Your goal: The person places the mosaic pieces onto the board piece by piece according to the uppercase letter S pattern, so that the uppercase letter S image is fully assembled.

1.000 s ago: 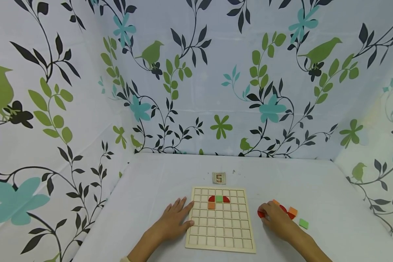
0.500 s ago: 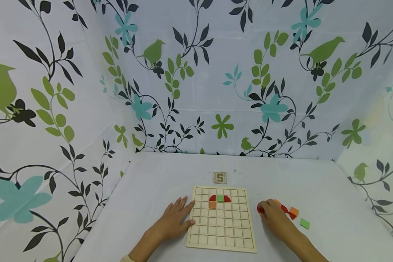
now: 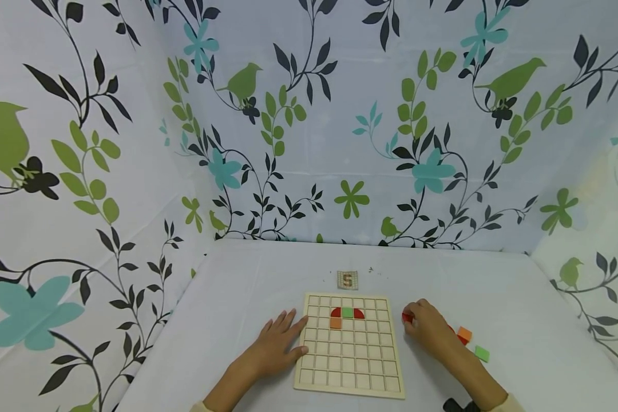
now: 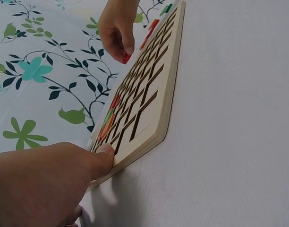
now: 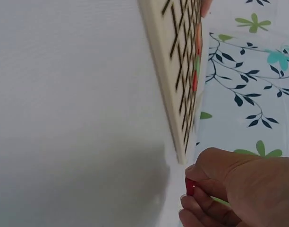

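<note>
A wooden grid board (image 3: 350, 363) lies on the white table. Set in its upper cells are a red quarter-round tile (image 3: 335, 312), a green square tile (image 3: 347, 313), another red quarter-round tile (image 3: 359, 314) and, below the first, an orange square tile (image 3: 336, 323). My left hand (image 3: 275, 346) rests spread at the board's left edge; its thumb touches the frame in the left wrist view. Right of the board, my right hand (image 3: 426, 327) pinches a small red tile (image 5: 190, 187) between thumb and fingers. The fingers cover much of that tile.
Loose tiles lie beyond the right hand: an orange one (image 3: 464, 332), a red one (image 3: 462, 340) partly under it, and a green one (image 3: 482, 353). The right hand and forearm hide others. A small gridded card (image 3: 347, 280) lies behind the board. Patterned cloth (image 3: 309, 143) surrounds the table.
My right hand has lifted the red tile slightly and moved it a little away from me, covering more of the loose tiles. The left hand and the board have stayed in place.
</note>
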`<state>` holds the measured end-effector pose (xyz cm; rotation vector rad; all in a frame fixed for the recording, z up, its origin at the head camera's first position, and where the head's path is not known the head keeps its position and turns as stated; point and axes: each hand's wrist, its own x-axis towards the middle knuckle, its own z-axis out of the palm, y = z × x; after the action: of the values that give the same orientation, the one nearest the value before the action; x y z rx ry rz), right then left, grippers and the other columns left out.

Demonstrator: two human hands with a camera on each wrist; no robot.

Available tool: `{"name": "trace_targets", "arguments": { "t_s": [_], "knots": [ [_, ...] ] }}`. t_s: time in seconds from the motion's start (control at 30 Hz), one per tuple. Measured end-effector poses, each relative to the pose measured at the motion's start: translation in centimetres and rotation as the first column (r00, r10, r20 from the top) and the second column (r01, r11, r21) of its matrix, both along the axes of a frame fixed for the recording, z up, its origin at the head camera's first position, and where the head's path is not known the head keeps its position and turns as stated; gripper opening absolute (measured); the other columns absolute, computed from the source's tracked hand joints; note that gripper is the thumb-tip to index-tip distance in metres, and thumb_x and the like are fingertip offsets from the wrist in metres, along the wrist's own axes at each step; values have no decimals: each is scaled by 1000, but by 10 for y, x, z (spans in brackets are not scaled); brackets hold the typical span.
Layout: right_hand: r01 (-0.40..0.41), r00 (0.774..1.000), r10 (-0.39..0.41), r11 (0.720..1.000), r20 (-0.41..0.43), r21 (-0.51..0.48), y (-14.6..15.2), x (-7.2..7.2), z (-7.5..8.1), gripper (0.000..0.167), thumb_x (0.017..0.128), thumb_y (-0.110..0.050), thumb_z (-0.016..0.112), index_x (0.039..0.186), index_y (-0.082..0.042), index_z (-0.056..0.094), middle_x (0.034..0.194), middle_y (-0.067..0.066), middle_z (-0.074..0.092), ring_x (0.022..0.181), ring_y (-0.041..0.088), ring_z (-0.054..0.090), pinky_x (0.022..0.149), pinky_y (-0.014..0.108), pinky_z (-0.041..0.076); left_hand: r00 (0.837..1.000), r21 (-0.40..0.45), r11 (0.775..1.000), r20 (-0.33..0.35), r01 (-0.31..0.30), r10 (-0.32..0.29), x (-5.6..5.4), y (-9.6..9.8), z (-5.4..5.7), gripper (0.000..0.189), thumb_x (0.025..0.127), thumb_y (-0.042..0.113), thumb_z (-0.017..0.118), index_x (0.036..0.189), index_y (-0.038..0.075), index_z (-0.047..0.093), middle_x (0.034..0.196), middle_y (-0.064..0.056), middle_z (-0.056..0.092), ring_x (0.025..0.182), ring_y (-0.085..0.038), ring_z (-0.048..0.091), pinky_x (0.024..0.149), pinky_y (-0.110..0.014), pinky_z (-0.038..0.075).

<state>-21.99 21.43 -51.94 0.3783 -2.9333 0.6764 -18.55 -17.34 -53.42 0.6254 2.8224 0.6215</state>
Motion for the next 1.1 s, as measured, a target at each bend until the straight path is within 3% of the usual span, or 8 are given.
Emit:
{"name": "trace_targets", "arguments": {
  "t_s": [0.3, 0.47, 0.73, 0.87, 1.1],
  "knots": [
    [-34, 995, 42, 995, 87, -94, -36, -4, 10, 16, 93, -6, 77, 109, -4, 74, 102, 3, 62, 93, 19, 62, 84, 38, 59, 1000, -1, 1000, 2, 5, -5, -1, 1, -1, 71, 106, 54, 56, 165, 19, 37, 173, -20, 25, 160, -44, 22, 125, -70, 19],
    [-100, 993, 108, 986, 55, -133, -64, -1, 6, 16, 94, -6, 78, 110, -6, 73, 104, 0, 62, 96, 14, 60, 86, 36, 59, 1000, 3, 1000, 14, 5, -6, -2, 1, -2, 72, 106, 56, 55, 166, 20, 37, 173, -20, 25, 160, -44, 22, 125, -71, 19],
    [-340, 940, 337, 933, -52, -119, -103, 8, -1, 16, 96, -1, 75, 111, -4, 69, 104, 2, 63, 93, 16, 60, 77, 27, 57, 1000, 24, 1000, 11, 4, -4, 0, 0, -2, 72, 106, 54, 56, 165, 18, 37, 173, -21, 25, 160, -45, 21, 124, -72, 18],
    [-379, 925, 377, 918, -40, -117, -114, 14, -1, 17, 98, -5, 75, 113, -6, 66, 104, 1, 62, 96, 15, 62, 81, 26, 59, 1000, 11, 1000, 1, 5, -5, -1, 0, -3, 72, 106, 55, 55, 165, 19, 37, 173, -20, 25, 160, -44, 22, 125, -70, 19],
    [-412, 911, 412, 906, -20, -99, -124, 16, -5, 10, 96, -4, 77, 102, -9, 70, 99, -2, 62, 89, 7, 55, 76, 20, 56, 1000, 16, 1000, 0, 3, -3, 0, -1, -1, 72, 106, 55, 56, 165, 19, 37, 173, -20, 25, 160, -45, 22, 125, -70, 19]
  ]
}}
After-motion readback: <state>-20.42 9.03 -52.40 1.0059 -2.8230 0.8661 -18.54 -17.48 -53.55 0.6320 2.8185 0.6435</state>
